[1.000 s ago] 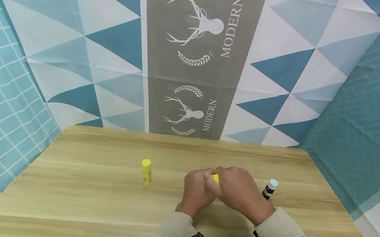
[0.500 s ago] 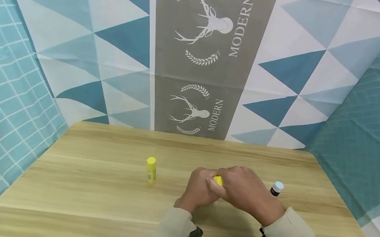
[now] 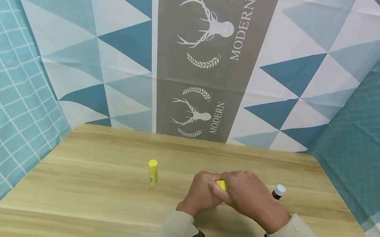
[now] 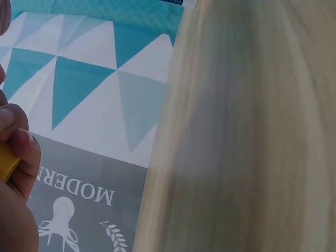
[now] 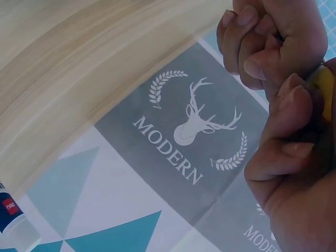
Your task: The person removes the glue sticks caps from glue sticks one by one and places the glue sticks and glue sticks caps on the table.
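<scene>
Both hands are brought together over the wooden table (image 3: 93, 190), right of centre in the head view. My left hand (image 3: 201, 192) and right hand (image 3: 250, 197) grip a yellow object (image 3: 221, 184) between them. Only a small yellow patch of it shows, so I cannot tell its kind. In the right wrist view, curled fingers of the left hand (image 5: 278, 42) lie just above the right hand (image 5: 294, 173), with yellow showing at the right edge. The left wrist view shows the yellow object (image 4: 7, 161) inside the curled left fingers.
A yellow glue stick (image 3: 152, 173) stands on the table, left of the hands. Behind the right wrist is a dark bottle with a white cap (image 3: 279, 190), partly hidden. Patterned cloth (image 3: 201, 52) covers the back and sides beyond the table edge.
The head view has shifted slightly, so everything sits a little farther right in it. Both hands keep their grip on the yellow object in about the same place over the table.
</scene>
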`<state>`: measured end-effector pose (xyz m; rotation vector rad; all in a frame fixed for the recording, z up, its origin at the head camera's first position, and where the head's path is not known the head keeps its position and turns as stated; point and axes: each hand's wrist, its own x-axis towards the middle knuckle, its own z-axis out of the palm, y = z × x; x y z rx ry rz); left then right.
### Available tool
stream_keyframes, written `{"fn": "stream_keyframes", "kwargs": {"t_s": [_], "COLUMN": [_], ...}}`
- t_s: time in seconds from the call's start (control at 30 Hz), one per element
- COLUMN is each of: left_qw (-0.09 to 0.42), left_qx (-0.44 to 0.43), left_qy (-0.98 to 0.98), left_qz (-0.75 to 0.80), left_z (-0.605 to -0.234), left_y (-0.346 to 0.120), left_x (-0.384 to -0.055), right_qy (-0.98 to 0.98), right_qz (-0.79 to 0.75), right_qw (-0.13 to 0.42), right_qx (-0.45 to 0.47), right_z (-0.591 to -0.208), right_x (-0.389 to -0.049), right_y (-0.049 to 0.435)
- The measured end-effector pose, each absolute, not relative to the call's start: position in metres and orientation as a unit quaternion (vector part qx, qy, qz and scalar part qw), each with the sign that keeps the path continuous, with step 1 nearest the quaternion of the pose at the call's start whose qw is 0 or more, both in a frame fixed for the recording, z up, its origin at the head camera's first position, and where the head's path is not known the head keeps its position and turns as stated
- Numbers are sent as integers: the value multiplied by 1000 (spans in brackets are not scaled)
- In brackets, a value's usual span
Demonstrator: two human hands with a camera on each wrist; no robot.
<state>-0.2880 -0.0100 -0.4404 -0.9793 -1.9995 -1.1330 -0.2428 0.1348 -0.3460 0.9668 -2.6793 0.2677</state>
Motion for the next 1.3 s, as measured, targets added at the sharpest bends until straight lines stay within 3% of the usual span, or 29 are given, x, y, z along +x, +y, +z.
{"fn": "stream_keyframes", "kwargs": {"t_s": [0.4, 0.8, 1.13, 1.3], "left_qw": [411, 414, 463, 433], "left_qx": [-313, -319, -309, -345], "left_qy": [-763, -765, -751, -739], "left_qz": [-388, -377, -354, -385], "left_z": [-442, -444, -443, -444], "left_y": [-13, -9, -6, -6], "left_x": [-289, -290, -290, -291], "right_qy": [-924, -933, -932, -928], "right_qz": [83, 95, 181, 183], "right_qw": [182, 163, 186, 163], "right_qx": [326, 306, 255, 281], "right_z": [-346, -349, -358, -359], "right_x": [-244, -242, -241, -247], "right_y": [124, 129, 127, 131]}}
